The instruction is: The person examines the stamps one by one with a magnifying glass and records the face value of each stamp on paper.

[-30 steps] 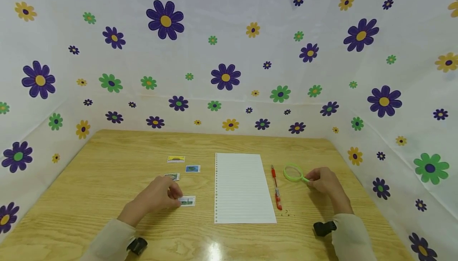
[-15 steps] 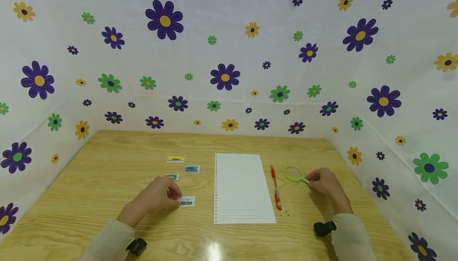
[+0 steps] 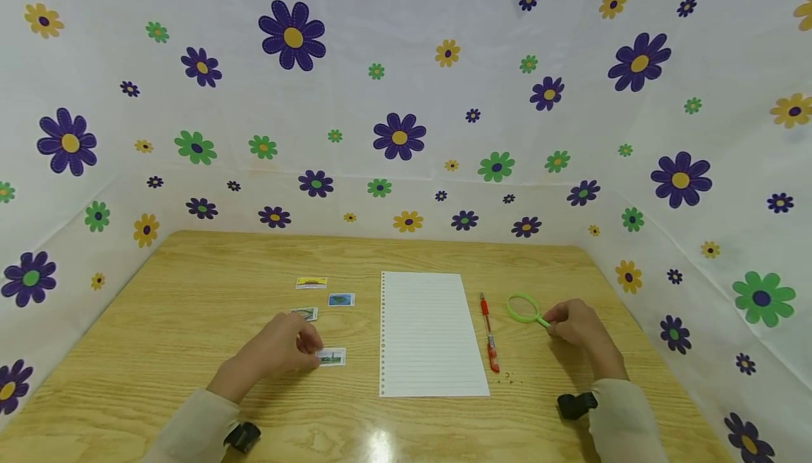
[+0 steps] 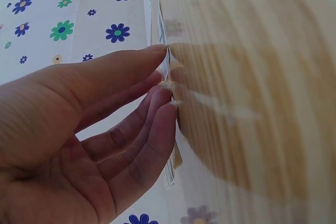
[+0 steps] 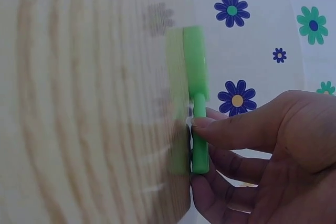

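In the head view my left hand (image 3: 279,345) is over the left part of the table, thumb and fingertips gripping the left end of a small postage stamp (image 3: 332,357) with a green landscape picture. Seen edge-on in the left wrist view, that stamp (image 4: 162,30) lies along the tabletop at the fingertips. My right hand (image 3: 576,322) pinches the short handle of a green magnifying glass (image 3: 536,318). From the right wrist, the magnifying glass (image 5: 195,61) appears low over the table, its rim pointing away from the hand; whether it touches the wood I cannot tell.
A lined sheet of paper (image 3: 434,336) lies mid-table, with a red pen (image 3: 488,332) along its right side. Beyond the left hand are a yellow stamp (image 3: 311,283), a blue stamp (image 3: 341,299) and a partly covered stamp (image 3: 306,313). Tiny crumbs (image 3: 509,380) lie near the pen.
The magnifying glass has shifted slightly to the right and toward me, together with my right hand. My left hand and its stamp keep their place.
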A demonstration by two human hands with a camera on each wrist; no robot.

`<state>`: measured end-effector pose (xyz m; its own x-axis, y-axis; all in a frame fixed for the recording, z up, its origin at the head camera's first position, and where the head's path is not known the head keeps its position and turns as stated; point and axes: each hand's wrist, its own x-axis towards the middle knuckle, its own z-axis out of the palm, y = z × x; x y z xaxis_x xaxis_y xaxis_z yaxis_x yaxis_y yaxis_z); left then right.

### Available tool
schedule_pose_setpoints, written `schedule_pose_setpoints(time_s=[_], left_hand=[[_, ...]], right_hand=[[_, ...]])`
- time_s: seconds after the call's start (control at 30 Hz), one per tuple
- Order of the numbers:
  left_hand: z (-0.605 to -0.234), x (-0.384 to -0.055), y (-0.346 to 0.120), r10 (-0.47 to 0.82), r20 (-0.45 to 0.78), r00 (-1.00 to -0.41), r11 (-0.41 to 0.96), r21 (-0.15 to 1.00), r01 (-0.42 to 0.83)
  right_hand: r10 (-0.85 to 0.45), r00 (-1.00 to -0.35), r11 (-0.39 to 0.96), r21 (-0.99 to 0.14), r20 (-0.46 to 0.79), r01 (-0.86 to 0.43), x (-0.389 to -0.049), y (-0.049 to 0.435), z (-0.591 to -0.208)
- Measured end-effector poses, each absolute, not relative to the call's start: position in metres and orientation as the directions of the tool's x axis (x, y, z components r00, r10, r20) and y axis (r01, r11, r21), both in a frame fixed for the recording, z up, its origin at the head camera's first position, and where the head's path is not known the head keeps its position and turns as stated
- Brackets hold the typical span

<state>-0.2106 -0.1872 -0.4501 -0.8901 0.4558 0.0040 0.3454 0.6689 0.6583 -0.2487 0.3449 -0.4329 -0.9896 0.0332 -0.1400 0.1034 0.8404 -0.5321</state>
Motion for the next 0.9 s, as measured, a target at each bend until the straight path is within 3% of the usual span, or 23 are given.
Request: schedule_pose_setpoints(time_s=[0.37, 0.9], left_hand=[[-0.449, -0.21, -0.186, 0.466, 0.015, -0.885, 0.663, 0.656, 0.36], [-0.443, -0.206, -0.183, 0.447, 0.004, -0.895, 0.691, 0.634, 0.348]], right_hand=[[0.007, -0.987, 0.84, -0.534, -0.162, 0.094, -0.248, 0.347, -0.428], [0.001, -0.997, 0.862, -0.505, -0.077, 0.04, -0.243, 0.336, -0.416]])
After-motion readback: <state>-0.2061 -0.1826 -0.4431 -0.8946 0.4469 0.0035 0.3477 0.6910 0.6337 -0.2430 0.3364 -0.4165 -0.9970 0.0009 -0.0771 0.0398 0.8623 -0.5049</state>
